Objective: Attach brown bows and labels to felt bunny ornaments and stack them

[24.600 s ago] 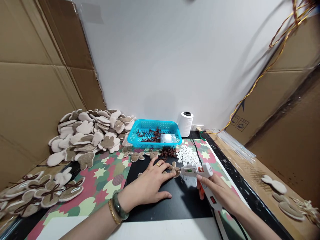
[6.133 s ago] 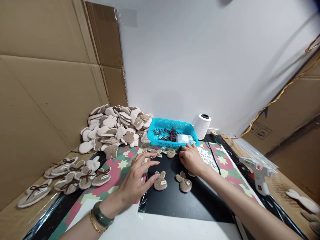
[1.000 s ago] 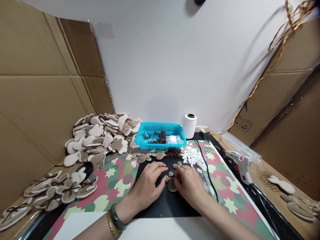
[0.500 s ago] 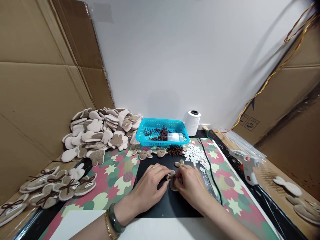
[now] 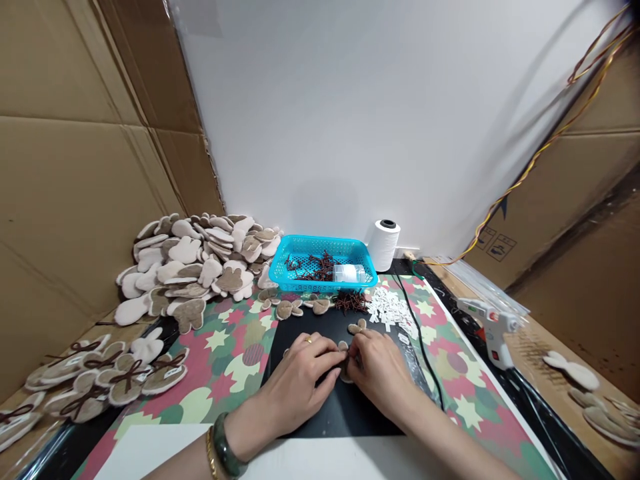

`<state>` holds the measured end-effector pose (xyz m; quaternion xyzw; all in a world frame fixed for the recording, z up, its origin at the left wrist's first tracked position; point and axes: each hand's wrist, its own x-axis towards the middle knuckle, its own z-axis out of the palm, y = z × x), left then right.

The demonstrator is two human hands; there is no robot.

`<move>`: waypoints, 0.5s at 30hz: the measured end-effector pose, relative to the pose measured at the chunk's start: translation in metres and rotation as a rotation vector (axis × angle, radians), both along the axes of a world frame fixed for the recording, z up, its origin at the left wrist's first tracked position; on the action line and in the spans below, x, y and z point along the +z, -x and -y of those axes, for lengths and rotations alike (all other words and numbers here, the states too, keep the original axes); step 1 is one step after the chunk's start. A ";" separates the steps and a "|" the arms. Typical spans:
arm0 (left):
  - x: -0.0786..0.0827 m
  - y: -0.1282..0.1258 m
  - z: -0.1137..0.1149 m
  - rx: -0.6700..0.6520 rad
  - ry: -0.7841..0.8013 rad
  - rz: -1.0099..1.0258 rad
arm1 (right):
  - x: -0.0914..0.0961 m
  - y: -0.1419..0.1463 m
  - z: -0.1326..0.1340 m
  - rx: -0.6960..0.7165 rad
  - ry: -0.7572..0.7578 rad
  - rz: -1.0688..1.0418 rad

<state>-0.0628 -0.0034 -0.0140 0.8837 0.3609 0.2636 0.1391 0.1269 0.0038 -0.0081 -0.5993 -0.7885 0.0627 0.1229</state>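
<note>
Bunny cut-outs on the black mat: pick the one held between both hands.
The cut-out between the left hand and right hand; the other cut-out lies untouched beyond them.

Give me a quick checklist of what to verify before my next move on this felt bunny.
1. Felt bunny piece held: ok, the left hand and right hand pinch it together on the black mat.
2. Glue gun set aside: ok, it rests on the cardboard right of the mat.
3. Brown cord bows within reach: ok, heaped just above the hands.
4. White paper labels within reach: ok, piled beside the bows.
5. Glue holding: cannot tell, the fingers hide the join.
</note>
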 end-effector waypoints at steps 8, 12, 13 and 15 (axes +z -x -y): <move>-0.004 -0.009 0.006 0.040 -0.164 -0.116 | 0.004 0.002 0.005 0.006 0.041 -0.030; -0.004 -0.011 0.007 0.047 -0.208 -0.126 | 0.018 -0.014 -0.006 0.029 0.060 -0.088; -0.003 -0.011 0.007 0.046 -0.212 -0.125 | 0.023 -0.020 -0.013 0.021 0.058 -0.093; -0.002 -0.011 0.007 0.042 -0.217 -0.117 | 0.031 -0.031 -0.029 -0.026 0.011 -0.040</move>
